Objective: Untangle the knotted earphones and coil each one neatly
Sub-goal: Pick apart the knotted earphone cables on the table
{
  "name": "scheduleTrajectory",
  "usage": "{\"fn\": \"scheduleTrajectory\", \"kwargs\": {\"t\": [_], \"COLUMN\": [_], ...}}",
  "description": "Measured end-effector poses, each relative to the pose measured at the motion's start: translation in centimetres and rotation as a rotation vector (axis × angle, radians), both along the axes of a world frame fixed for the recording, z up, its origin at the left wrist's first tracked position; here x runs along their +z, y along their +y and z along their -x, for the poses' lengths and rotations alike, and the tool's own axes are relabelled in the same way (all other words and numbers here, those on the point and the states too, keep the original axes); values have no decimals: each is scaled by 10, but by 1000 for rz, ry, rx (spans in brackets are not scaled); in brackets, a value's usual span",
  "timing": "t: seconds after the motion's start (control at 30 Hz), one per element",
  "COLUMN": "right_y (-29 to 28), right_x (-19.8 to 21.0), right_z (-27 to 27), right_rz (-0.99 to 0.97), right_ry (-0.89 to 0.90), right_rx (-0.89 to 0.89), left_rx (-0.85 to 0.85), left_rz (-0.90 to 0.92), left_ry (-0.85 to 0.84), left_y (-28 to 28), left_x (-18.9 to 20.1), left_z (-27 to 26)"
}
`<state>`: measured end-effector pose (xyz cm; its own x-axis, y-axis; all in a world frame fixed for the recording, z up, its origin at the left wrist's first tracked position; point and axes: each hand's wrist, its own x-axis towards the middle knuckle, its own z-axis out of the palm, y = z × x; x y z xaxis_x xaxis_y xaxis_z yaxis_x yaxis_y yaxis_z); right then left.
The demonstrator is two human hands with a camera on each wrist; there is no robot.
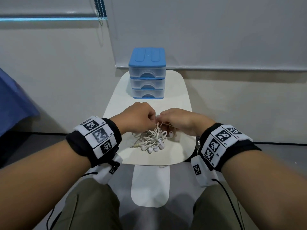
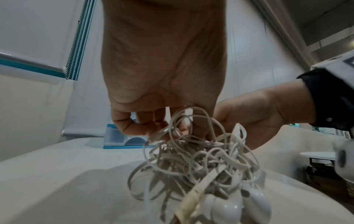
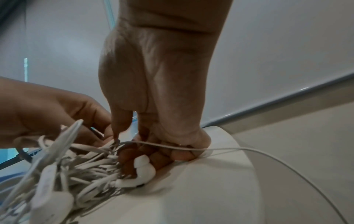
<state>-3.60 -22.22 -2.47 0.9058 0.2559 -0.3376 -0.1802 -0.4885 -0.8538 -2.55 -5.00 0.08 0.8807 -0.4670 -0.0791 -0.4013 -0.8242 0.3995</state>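
Note:
A knotted bundle of white earphones lies on the small white table, with several earbuds at its near side. My left hand pinches cords at the top of the tangle; its fingertips curl into the loops. My right hand meets it from the right, pinching a cord that runs off over the table's right edge. Its other fingers are curled against the table beside a white earbud. The tangle spreads to the left of that hand.
A small three-drawer plastic cabinet with a blue top stands at the back of the table. A wall with a blind is behind it. My knees flank the table's white base below.

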Motion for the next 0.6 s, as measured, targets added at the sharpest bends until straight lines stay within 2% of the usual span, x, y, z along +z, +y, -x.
{"fn": "scheduleTrajectory", "kwargs": {"t": [0.23, 0.37, 0.47, 0.6], "right_y": [3, -4, 1, 10], "right_x": [6, 5, 4, 17], "right_z": [7, 5, 5, 8], "right_rz": [-60, 133, 287, 320], "right_ry": [-168, -408, -589, -703], "right_rx": [-62, -9, -55, -92], "left_rx": [-50, -3, -16, -39], "left_rz": [80, 247, 362, 303], "left_ry": [-43, -24, 21, -12], "left_y": [13, 19, 19, 16], "left_x": [14, 15, 14, 4], "left_z": [1, 1, 6, 8]}}
